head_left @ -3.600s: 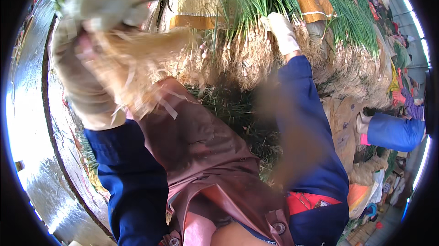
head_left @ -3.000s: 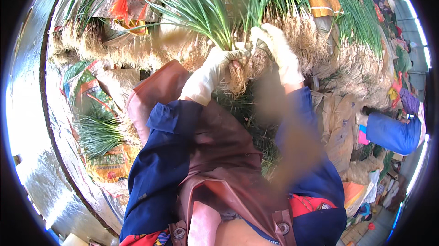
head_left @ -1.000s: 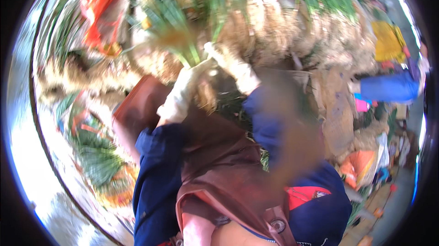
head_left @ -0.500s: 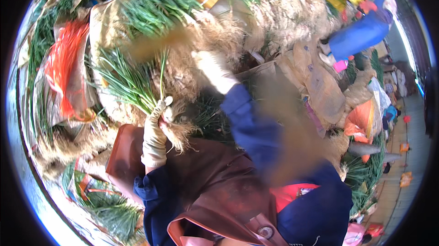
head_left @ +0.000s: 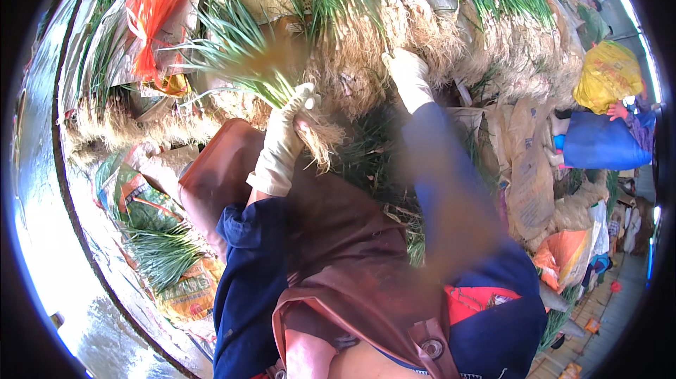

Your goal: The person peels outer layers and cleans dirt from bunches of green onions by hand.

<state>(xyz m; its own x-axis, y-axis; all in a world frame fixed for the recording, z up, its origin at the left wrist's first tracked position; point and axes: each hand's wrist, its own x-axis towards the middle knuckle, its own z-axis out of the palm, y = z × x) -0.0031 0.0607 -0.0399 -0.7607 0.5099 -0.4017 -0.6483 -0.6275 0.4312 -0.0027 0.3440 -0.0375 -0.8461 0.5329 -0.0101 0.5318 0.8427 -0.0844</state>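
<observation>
Left hand (head_left: 278, 141), in a pale glove, is wrapped tight around a small bunch of spring onions (head_left: 276, 92), gripping it low on the stems, just above the roots. The bunch is up off the pile, tilted, leaves fanning to the upper left and the shaggy roots hanging out on the lower right, near the knee end of a brown apron (head_left: 345, 238). Right hand (head_left: 410, 76), also gloved, is well apart from it, fingertips right at the root side of a big row of spring onions (head_left: 362, 27). Can't tell if it's actually pinching one; the fingers are too hard to make out.

Further out, there's a hank of orange-red plastic strands (head_left: 151, 20) on the left, and below that another bunch (head_left: 165, 256) lying on its own. Brown sacking (head_left: 531, 168) sits to the right, and past that there's a co-worker in blue (head_left: 605, 140) next to a bulging yellow bag (head_left: 607, 73). A brownish blur covers part of the right sleeve.
</observation>
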